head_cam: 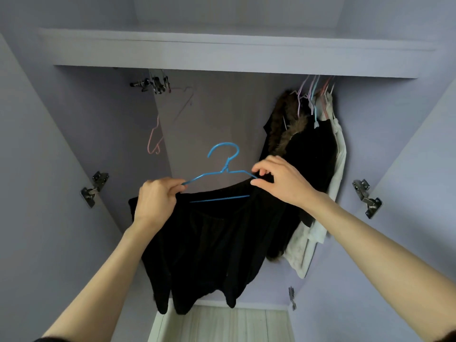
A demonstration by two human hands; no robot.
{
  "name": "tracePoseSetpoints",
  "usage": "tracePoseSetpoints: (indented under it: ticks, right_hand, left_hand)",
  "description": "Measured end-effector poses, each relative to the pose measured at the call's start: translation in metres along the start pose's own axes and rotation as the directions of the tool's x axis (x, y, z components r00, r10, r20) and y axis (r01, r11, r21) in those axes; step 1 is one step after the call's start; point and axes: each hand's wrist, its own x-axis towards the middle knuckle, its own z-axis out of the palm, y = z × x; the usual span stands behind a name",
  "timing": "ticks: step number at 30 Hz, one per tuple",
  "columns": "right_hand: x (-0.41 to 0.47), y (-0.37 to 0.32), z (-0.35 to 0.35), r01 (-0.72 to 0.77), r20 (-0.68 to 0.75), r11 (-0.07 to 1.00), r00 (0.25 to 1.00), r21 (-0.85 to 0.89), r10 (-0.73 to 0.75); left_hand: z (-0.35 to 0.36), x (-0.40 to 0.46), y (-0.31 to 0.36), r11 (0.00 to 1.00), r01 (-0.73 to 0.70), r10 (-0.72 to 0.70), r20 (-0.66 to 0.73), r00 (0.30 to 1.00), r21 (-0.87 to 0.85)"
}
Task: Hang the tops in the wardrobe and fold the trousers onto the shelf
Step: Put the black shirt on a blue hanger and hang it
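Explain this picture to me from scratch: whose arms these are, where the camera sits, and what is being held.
There is no machine here. A person wears one wide-angle camera on the head, so you see their own two bare arms reaching forward into an open pale lilac wardrobe.

The left hand grips the left end of a thin blue wire hanger. The right hand pinches a black fabric garment at the hanger's right shoulder, apparently fitting it on. The garment hangs down below both hands.

Further in, to the right, dark and white clothes already hang on pastel hangers. To the left an empty pink wire hanger dangles. A white shelf runs across the top, and metal door hinges show on the sides.
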Motion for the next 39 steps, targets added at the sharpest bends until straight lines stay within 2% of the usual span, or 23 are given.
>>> tracePoseSetpoints:
  ticks: [3,5,7,9,13,17,20,24,31,39]
  right_hand:
    - [0.012,-0.012,-0.003,0.016,0.024,1.000,1.000,0.018,-0.016]
    - [0.013,-0.016,-0.005,-0.083,0.126,0.974,0.990,0.211,0.057]
    - [0.013,-0.018,-0.005,-0.183,0.191,0.893,0.975,0.411,0.111]
    - [0.012,-0.015,-0.004,-0.240,0.201,0.835,0.967,0.494,0.159]
    - [0.012,-0.003,0.001,-0.428,0.309,0.746,0.901,0.510,0.305]
    - [0.006,0.013,0.010,-0.561,0.432,0.669,0.821,0.487,0.373]
    - [0.006,0.027,0.011,-0.605,0.467,0.598,0.793,0.525,0.392]
    - [0.015,0.044,0.008,-0.615,0.455,0.460,0.786,0.641,0.418]
    - [0.046,0.067,0.009,-0.538,0.347,0.281,0.783,0.795,0.517]
    - [0.110,0.096,-0.001,-0.441,0.260,0.154,0.738,0.884,0.622]
  left_hand:
    - [0.000,0.004,0.005,1.000,0.015,-0.014,0.016,1.000,-0.023]
    - [-0.001,0.008,0.007,0.999,0.036,-0.035,0.031,0.999,-0.040]
    - [0.002,0.011,0.008,0.997,0.062,-0.059,0.048,0.997,-0.047]
    - [0.010,0.010,0.009,0.998,0.054,-0.051,0.081,0.995,-0.031]
    - [0.030,-0.005,0.011,0.999,0.017,-0.009,0.191,0.982,-0.037]
    - [0.039,-0.005,0.018,1.000,0.004,0.000,0.119,0.993,-0.029]
    - [0.041,0.008,0.032,0.998,-0.055,0.054,0.042,0.998,0.026]
    - [0.042,0.029,0.055,0.976,-0.179,0.186,-0.045,0.982,0.123]
    - [0.054,0.072,0.083,0.893,-0.347,0.370,-0.032,0.928,0.286]
    - [0.062,0.156,0.094,0.742,-0.495,0.604,-0.131,0.786,0.452]
